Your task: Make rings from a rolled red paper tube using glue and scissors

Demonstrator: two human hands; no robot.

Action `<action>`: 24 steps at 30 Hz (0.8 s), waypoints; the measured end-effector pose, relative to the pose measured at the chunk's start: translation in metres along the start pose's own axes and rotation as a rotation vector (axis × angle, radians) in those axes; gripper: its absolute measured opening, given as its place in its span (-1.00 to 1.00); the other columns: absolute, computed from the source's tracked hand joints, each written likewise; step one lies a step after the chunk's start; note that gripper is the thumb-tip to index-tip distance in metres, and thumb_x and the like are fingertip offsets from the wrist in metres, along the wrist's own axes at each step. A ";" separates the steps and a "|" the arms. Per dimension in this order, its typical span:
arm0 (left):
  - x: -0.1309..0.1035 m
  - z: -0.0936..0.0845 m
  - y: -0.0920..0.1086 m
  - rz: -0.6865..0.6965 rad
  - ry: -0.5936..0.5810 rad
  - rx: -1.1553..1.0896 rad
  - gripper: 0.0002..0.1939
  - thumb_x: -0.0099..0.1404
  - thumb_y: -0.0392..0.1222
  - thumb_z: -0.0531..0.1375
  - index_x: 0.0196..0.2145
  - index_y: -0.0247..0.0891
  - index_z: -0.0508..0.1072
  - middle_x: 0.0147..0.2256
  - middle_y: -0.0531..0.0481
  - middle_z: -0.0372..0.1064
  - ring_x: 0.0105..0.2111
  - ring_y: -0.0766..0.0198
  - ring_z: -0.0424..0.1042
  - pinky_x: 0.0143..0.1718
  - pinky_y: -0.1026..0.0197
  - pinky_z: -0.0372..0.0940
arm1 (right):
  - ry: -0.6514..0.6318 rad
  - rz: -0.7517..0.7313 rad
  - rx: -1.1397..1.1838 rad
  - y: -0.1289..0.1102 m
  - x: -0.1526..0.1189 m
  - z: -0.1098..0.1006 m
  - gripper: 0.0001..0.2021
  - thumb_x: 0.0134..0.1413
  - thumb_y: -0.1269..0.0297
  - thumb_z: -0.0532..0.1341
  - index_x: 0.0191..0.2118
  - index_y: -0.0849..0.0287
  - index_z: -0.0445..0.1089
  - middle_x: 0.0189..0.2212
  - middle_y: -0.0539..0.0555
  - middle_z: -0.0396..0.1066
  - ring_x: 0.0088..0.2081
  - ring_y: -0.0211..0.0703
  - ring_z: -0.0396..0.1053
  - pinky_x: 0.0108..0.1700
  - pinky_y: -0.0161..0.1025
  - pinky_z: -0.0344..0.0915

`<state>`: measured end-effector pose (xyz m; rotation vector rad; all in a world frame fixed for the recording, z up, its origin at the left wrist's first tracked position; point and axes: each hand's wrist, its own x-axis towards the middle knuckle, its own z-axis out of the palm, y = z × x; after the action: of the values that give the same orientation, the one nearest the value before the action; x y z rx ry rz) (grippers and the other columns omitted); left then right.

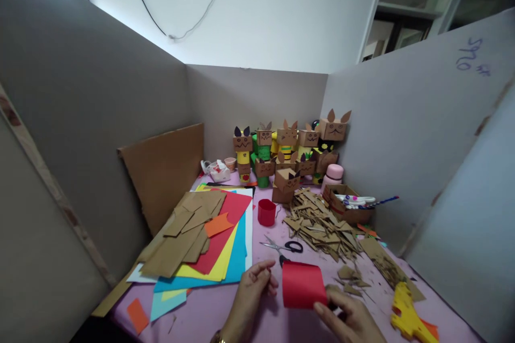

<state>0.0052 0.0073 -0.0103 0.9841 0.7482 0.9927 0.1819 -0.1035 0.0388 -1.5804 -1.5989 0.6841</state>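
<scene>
A red paper tube [302,285] lies on its side in the grip of my right hand [348,313], which pinches its right end between thumb and fingers. Left of the tube is my left hand [255,292], apart from it, fingers loosely curled with nothing visible in them. Just beyond the tube, scissors [277,246] with black handles rest on the purple tabletop, one handle partly hidden by the tube. Farther back stands a smaller red paper ring [266,212].
Coloured paper sheets [237,257] and cardboard pieces [189,230] lie at left. Cardboard scraps [322,222] heap at right, near a box of pens [350,209] and a pink bottle [333,174]. A yellow glue gun [408,313] lies front right. Several cardboard animal figures [285,179] stand behind.
</scene>
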 end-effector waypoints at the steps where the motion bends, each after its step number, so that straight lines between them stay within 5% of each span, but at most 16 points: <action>1: -0.002 0.001 0.001 0.004 -0.011 0.005 -0.62 0.08 0.00 0.26 -0.26 -0.36 0.45 -0.65 0.13 0.28 -0.65 0.46 0.19 -0.57 0.39 0.06 | -0.009 -0.036 -0.068 -0.001 0.005 -0.001 -0.65 0.10 0.03 0.03 -0.42 0.16 0.42 -0.51 0.04 0.36 -0.46 -0.19 0.31 -0.44 -0.35 0.20; 5: -0.007 0.004 0.002 0.008 -0.063 0.006 -0.55 0.17 0.17 0.09 -0.34 -0.32 0.47 -0.67 0.20 0.09 -0.68 0.49 0.02 -0.64 0.41 -0.07 | 0.053 -0.124 -0.267 0.002 0.015 0.006 -0.68 0.14 0.13 0.01 -0.44 0.14 0.41 -0.46 0.08 0.39 -0.43 -0.16 0.35 -0.39 -0.33 0.23; 11: 0.000 0.003 -0.003 -0.012 -0.142 0.037 -0.58 -0.08 0.12 0.32 -0.48 -0.36 0.49 -0.58 0.04 0.31 -0.56 0.39 0.20 -0.48 0.35 0.12 | 0.031 -0.179 -0.191 0.007 0.021 0.019 -0.78 0.11 0.17 0.08 -0.30 0.11 0.44 -0.32 0.12 0.42 -0.33 -0.14 0.39 -0.30 -0.32 0.29; 16: -0.004 0.008 0.005 0.031 -0.187 0.059 -0.65 -0.04 0.03 0.32 -0.49 -0.37 0.53 -0.47 -0.05 0.38 -0.38 0.24 0.29 -0.34 0.29 0.18 | 0.095 -0.079 -0.037 0.011 0.028 0.023 -0.68 0.11 0.06 0.05 -0.31 0.19 0.41 -0.44 0.10 0.38 -0.44 -0.17 0.34 -0.41 -0.33 0.25; 22: -0.001 0.006 0.001 0.018 -0.069 0.024 -0.56 0.03 0.18 0.21 -0.55 -0.33 0.45 -0.73 0.24 -0.03 -0.71 0.49 -0.09 -0.67 0.40 -0.13 | 0.169 -0.057 0.118 0.013 0.029 0.028 -0.66 0.11 0.05 0.05 -0.46 0.18 0.39 -0.52 0.05 0.29 -0.45 -0.17 0.28 -0.40 -0.33 0.20; 24: 0.003 0.004 0.001 0.024 -0.017 0.021 -0.56 0.00 0.17 0.24 -0.50 -0.34 0.47 -0.74 0.24 0.02 -0.72 0.50 -0.07 -0.68 0.40 -0.14 | 0.220 -0.039 0.213 0.014 0.027 0.030 -0.68 0.07 0.04 0.08 -0.45 0.16 0.41 -0.49 0.05 0.31 -0.43 -0.16 0.28 -0.39 -0.33 0.19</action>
<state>0.0091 0.0090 -0.0084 1.0206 0.7356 0.9980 0.1670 -0.0713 0.0144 -1.4122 -1.3458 0.6146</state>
